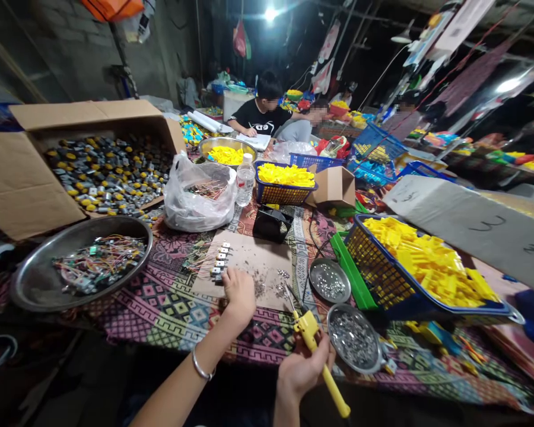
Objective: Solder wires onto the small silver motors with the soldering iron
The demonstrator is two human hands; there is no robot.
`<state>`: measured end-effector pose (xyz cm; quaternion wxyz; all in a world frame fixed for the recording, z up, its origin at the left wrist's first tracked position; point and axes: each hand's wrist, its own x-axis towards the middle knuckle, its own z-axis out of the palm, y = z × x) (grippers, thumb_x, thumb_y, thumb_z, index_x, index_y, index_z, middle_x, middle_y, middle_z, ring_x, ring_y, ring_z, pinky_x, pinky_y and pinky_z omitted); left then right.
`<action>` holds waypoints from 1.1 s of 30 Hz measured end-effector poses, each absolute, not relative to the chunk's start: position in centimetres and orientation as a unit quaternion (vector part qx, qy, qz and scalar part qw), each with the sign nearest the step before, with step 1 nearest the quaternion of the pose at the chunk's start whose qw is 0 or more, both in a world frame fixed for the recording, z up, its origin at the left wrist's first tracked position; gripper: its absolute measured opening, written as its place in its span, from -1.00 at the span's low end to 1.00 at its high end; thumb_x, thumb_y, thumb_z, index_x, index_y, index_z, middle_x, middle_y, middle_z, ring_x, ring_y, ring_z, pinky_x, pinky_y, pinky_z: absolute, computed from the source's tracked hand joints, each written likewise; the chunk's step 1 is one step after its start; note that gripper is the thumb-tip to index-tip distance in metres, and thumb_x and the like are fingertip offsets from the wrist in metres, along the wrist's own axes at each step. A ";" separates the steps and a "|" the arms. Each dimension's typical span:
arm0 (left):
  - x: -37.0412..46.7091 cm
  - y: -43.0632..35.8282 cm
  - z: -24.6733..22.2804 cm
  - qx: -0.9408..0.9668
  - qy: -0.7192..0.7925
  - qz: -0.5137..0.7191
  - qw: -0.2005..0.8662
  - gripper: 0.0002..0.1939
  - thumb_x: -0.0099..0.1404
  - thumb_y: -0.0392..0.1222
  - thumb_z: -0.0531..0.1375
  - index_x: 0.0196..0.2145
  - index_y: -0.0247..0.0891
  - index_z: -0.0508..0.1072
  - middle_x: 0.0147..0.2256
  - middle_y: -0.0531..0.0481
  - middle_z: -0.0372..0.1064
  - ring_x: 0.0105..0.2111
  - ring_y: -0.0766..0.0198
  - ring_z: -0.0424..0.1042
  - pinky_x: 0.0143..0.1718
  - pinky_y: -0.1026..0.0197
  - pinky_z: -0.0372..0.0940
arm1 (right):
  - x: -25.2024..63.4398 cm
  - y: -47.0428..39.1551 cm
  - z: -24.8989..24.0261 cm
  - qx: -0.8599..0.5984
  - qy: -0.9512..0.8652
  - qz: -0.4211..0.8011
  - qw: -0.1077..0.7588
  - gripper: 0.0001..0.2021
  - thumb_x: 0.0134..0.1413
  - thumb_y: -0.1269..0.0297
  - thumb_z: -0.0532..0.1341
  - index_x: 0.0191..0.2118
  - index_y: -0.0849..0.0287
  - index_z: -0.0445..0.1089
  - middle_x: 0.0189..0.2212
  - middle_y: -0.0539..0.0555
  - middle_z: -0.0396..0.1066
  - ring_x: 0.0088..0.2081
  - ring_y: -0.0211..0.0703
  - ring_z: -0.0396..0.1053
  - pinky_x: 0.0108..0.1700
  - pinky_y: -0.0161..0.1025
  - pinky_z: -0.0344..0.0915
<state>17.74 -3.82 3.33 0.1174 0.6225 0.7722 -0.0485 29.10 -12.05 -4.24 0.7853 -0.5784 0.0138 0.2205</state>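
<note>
Head view: soldering underway, right hand (303, 370) gripping the soldering iron (314, 344), left hand (239, 293) pinching a motor (216, 272); next needs a steady tip.

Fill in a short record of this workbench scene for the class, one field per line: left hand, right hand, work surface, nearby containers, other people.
left hand: left hand rests closed on the cardboard sheet, touching a row of small motors
right hand: right hand grips a yellow soldering iron, tip toward the sheet
work surface: patterned cloth
nearby containers: round metal tray of wired parts; two small metal dishes; blue basket of yellow plastic pieces
other people: a person in a black shirt seated at the back
</note>
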 end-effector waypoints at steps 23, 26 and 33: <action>13.2 -7.6 -0.4 0.705 0.669 0.166 0.167 -0.92 0.52 -0.30 0.17 -0.15 -0.20 0.47 -0.10 -0.13 0.59 0.09 -0.08 0.41 0.13 -0.15 0.06 | 28.3 -12.2 -2.9 -0.604 -0.003 0.199 0.772 -0.61 0.03 -0.11 0.31 -0.18 0.06 0.30 -0.27 -0.01 0.34 -0.36 -0.26 0.30 -0.47 -0.26 0.22; 13.4 -7.5 -0.2 0.696 0.686 0.153 0.147 -0.88 0.55 -0.25 0.15 -0.06 -0.23 0.49 -0.02 -0.17 0.57 0.10 -0.12 0.38 0.12 -0.18 0.10 | 28.3 -12.2 -2.9 -0.632 -0.026 0.191 0.750 -0.60 0.08 -0.15 0.25 -0.16 0.05 0.26 -0.27 0.00 0.31 -0.37 -0.25 0.28 -0.46 -0.24 0.21; 15.0 -6.0 2.4 0.681 0.718 -0.013 0.147 -0.70 0.57 -0.26 0.06 -0.04 -0.46 0.56 0.03 -0.41 0.47 0.16 -0.33 0.31 0.11 -0.27 0.21 | 28.3 -12.2 -3.3 -0.654 -0.041 0.178 0.735 -0.58 0.08 -0.17 0.22 -0.14 0.04 0.23 -0.22 0.03 0.31 -0.33 -0.23 0.30 -0.43 -0.24 0.23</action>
